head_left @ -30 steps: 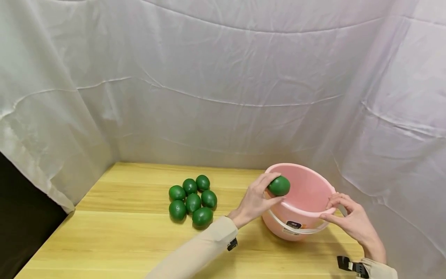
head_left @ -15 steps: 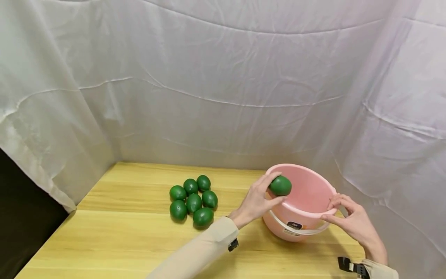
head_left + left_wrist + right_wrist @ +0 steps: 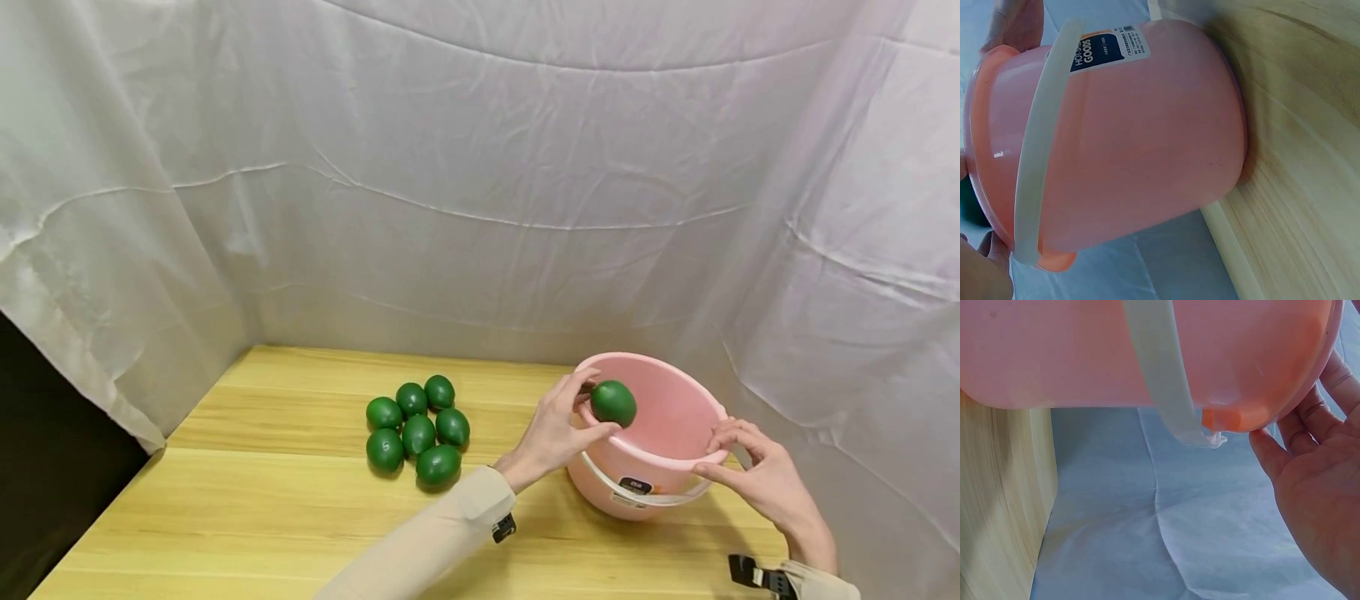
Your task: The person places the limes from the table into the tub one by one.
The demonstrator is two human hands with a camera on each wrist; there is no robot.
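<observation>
Hands are busy at a pink bucket [image 3: 660, 467] that stands on the wooden bench [image 3: 247, 517]. Left hand [image 3: 555, 433] has its fingers [image 3: 573, 387] curled round a green lime [image 3: 612, 403] and holds it just over the near side of the bucket's rim. Right hand [image 3: 757, 475] pinches the rim on the other side, thumb under the edge and bent fingers on top. In the right wrist view the thumb tip [image 3: 1266, 453] touches the rim next to the white handle [image 3: 1160, 375], which hangs down flat on the bucket's side. Six more limes [image 3: 416, 427] lie close together on the bench, well apart from the bucket. A white sheet [image 3: 480, 183] hangs behind it all.
</observation>
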